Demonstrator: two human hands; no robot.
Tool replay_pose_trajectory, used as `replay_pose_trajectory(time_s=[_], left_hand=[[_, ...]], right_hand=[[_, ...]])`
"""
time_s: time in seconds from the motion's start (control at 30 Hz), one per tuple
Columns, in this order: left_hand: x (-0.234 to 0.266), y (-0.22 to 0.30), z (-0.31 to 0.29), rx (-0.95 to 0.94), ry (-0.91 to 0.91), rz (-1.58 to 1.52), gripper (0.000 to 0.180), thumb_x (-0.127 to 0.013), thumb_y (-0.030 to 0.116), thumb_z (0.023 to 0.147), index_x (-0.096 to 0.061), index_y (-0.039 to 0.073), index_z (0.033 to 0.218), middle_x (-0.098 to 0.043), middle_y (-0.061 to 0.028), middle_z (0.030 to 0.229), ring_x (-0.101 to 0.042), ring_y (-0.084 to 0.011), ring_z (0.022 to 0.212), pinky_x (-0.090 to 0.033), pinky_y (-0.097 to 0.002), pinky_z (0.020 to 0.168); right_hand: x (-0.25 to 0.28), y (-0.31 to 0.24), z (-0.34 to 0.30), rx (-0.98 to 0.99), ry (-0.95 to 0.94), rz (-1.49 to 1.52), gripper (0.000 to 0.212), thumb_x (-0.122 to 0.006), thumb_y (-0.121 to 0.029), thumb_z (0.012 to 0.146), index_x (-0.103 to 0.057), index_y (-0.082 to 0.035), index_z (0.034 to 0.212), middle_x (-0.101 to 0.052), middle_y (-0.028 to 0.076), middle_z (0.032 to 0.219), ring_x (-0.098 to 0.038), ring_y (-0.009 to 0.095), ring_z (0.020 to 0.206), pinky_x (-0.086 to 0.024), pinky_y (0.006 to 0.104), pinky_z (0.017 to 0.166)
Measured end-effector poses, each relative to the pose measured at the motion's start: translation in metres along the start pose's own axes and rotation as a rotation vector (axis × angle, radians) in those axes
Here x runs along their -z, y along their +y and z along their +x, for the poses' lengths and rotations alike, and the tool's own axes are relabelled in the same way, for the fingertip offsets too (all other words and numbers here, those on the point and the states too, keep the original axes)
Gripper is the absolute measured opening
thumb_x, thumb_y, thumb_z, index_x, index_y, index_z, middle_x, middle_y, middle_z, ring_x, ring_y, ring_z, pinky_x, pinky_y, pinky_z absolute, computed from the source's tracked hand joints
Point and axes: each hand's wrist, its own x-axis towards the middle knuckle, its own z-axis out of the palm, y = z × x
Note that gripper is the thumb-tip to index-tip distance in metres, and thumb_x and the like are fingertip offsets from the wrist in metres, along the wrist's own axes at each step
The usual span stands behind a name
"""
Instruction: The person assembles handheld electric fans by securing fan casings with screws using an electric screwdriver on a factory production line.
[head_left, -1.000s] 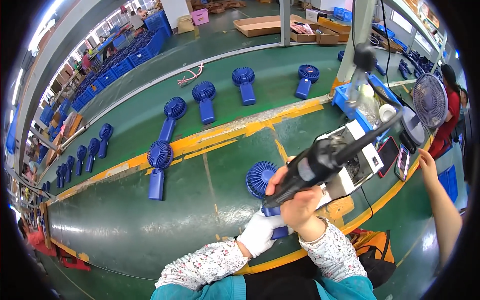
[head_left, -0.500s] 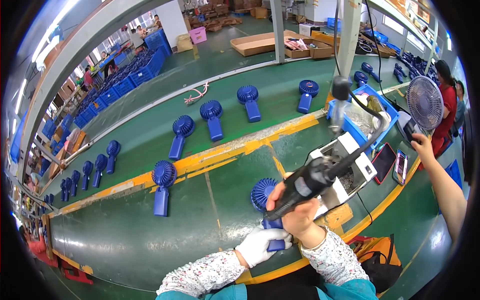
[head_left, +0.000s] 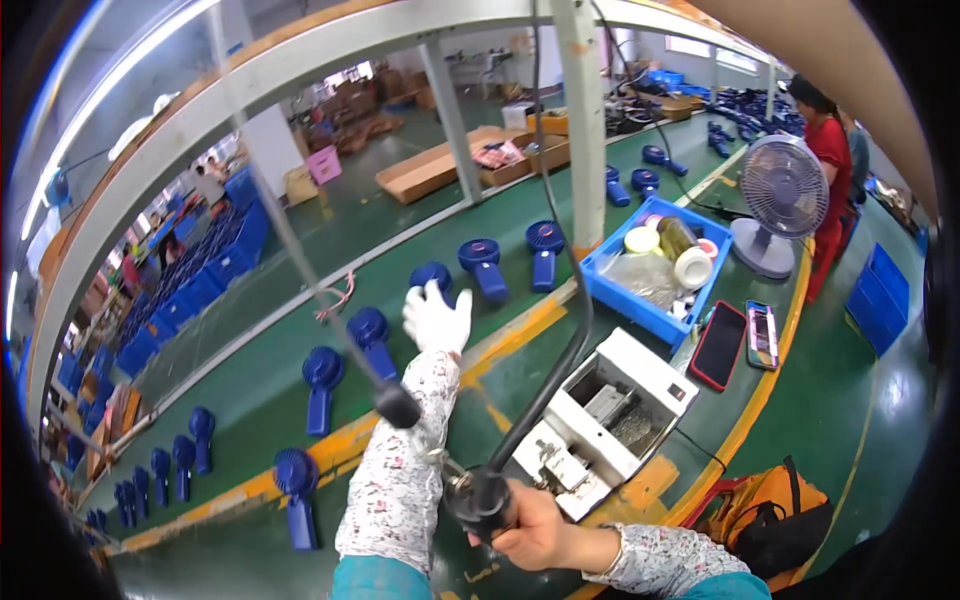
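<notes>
roughly upright screwdriver [head_left: 484, 506], cord [head_left: 562, 368] uppermost

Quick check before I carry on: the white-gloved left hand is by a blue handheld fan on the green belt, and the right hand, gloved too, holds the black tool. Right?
Not quite: the right hand is bare, as the head view shows. It does hold the black tool, and the white-gloved left hand is by a blue handheld fan on the green belt.

Your gloved left hand [head_left: 437, 320] hides the handle of one handheld fan [head_left: 430, 272]; your right hand [head_left: 535, 530] partly covers the black corded tool [head_left: 481, 500].
</notes>
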Motion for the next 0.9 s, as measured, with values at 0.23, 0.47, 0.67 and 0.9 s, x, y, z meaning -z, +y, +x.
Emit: replay_pose_trajectory(time_s=[0.23,0.47,0.67,0.9], left_hand=[[0.052,-0.005,-0.010,0.081,-0.306,0.433,0.059,-0.056,0.054,0.075,-0.067,0.005,0.107,-0.034,-0.0182,0.141,-0.030,-0.0366,0.130,-0.022,-0.0480,0.107],[0.099,-0.121,-0.035,-0.003,-0.428,0.302,0.064,-0.061,0.054,0.066,-0.067,0.001,0.101,-0.055,-0.0280,0.116,-0.058,-0.0393,0.100,-0.047,-0.0424,0.088],[0.217,-0.126,-0.127,0.098,-0.494,0.364,0.057,-0.066,0.056,0.060,-0.073,0.010,0.093,-0.050,-0.0324,0.123,-0.056,-0.0395,0.104,-0.046,-0.0399,0.090],[0.261,-0.142,-0.238,0.331,-0.326,0.457,0.056,-0.071,0.054,0.057,-0.072,0.005,0.085,-0.044,-0.0322,0.126,-0.053,-0.0414,0.104,-0.043,-0.0452,0.090]], right_hand=[[0.005,-0.016,0.004,0.011,0.024,0.014,0.054,-0.059,-0.033,0.091,-0.041,0.005,0.125,-0.060,0.007,0.079,-0.058,0.017,0.064,-0.046,0.0265,0.061],[-0.001,-0.015,0.012,0.006,0.052,-0.032,0.051,-0.058,-0.033,0.091,-0.043,0.003,0.123,-0.057,0.007,0.076,-0.053,0.015,0.063,-0.045,0.0265,0.061],[0.004,-0.004,0.009,-0.035,0.094,-0.031,0.050,-0.059,-0.037,0.090,-0.047,0.001,0.119,-0.056,0.004,0.074,-0.054,0.012,0.064,-0.045,0.0262,0.060],[0.001,-0.008,0.012,-0.015,0.112,-0.004,0.057,-0.054,-0.052,0.088,-0.049,0.003,0.105,-0.059,0.008,0.078,-0.058,0.013,0.063,-0.048,0.0263,0.057]])
